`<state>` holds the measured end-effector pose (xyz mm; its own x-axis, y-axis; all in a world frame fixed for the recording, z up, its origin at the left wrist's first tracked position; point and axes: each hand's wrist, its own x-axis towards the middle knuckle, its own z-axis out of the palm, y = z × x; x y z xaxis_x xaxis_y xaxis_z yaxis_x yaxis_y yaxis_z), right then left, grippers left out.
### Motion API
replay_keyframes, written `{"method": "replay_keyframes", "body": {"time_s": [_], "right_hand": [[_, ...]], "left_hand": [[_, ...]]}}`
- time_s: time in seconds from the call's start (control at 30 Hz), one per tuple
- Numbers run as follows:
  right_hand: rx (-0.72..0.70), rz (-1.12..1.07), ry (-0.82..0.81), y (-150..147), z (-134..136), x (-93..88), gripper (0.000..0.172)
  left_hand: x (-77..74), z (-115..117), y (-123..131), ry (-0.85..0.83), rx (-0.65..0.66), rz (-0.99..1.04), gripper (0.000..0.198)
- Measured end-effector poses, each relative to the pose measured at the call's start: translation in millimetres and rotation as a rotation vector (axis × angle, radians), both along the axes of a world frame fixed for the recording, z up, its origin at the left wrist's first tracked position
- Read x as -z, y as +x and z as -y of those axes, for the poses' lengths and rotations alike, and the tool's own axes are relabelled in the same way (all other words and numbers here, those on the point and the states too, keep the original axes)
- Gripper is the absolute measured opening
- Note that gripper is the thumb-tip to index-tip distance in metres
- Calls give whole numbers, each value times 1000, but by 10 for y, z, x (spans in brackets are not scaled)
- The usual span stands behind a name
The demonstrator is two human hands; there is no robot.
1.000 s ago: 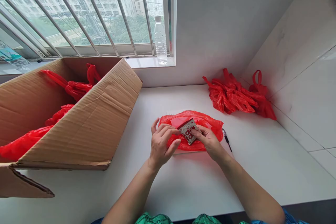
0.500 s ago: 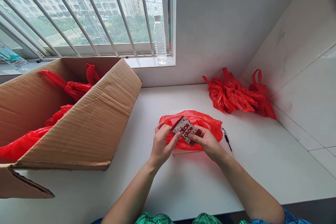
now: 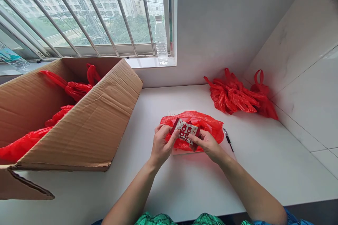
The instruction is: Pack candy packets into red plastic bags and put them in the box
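Note:
Both my hands hold a small white-and-red packet (image 3: 185,130) printed with red double-happiness characters, its dark red edges showing at the sides. My left hand (image 3: 161,144) pinches its left end, and my right hand (image 3: 207,144) grips its right end. Just below them lies a flattened red plastic bag (image 3: 208,126), partly hidden by my hands. A white paper edge (image 3: 183,152) shows under the bag. To the right of my right hand lies a black pen (image 3: 228,139).
An open cardboard box (image 3: 79,126) with red plastic bags (image 3: 75,89) inside fills the left of the white worktop (image 3: 185,186). A bundle of red bags (image 3: 232,95) lies against the back wall. A plastic water bottle (image 3: 161,40) stands on the windowsill.
The packet has turned from a tilted position to nearly level, with its printed face towards me. My hands have moved slightly closer to the bag.

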<state>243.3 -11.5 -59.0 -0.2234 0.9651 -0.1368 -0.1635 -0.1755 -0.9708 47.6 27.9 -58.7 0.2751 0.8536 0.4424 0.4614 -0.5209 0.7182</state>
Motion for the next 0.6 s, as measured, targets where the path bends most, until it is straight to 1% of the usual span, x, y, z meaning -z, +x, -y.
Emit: {"method": "replay_keyframes", "body": {"time_s": [0.13,0.23,0.3,0.43,0.5,0.6], "right_hand": [[-14,10,50,37,-8,38,34],[-43,27,57,55,-3,78,33],[-66,51,53,60,5,90,33],[-112,74,60,59,13,69,37],[-93,65,85,57,6,55,39],[-15,58,133,54,-11,61,41]], "left_hand": [[9,-15,-20,-15,39,17,34],[3,-26,-46,-21,72,12,30],[-2,-25,-57,-6,72,4,29],[-11,-16,-52,18,28,14,37],[-13,-14,-43,10,16,30,37],[-11,-15,-34,-11,20,62,38]]}}
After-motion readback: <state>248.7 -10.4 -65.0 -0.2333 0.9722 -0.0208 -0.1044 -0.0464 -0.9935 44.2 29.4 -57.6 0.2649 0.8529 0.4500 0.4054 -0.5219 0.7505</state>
